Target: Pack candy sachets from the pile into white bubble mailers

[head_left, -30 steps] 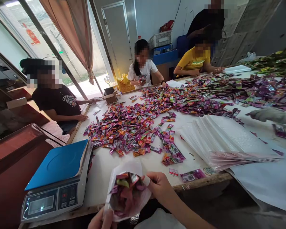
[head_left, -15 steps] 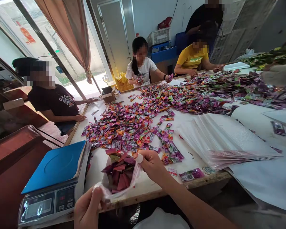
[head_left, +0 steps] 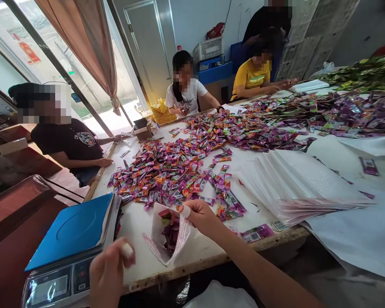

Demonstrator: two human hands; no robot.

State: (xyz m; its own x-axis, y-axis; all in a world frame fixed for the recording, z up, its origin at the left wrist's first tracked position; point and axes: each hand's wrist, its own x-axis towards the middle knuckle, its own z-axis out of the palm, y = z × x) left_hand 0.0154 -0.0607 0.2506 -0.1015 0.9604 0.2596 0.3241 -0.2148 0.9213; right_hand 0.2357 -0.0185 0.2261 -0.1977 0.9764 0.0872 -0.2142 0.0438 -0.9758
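Note:
My right hand (head_left: 201, 217) pinches the top edge of a white bag (head_left: 170, 233) partly filled with purple and pink sachets; the bag rests on the white table (head_left: 140, 222) near its front edge. My left hand (head_left: 111, 271) hovers low at the left, apart from the bag, fingers curled with a taped fingertip and nothing visible in them. A wide heap of colourful sachets (head_left: 176, 169) lies just beyond the bag. A digital scale with a blue platter (head_left: 71, 229) stands left of the bag.
A fanned stack of white bags (head_left: 303, 184) lies to the right. Loose sachets (head_left: 258, 233) sit near the front edge. Three people sit round the far side, a fourth stands behind. More sachets (head_left: 340, 113) cover the table's far right.
My left hand has let go of the bag's lower corner and drawn back toward the scale. The bag now sits more upright on the table, held only by my right hand.

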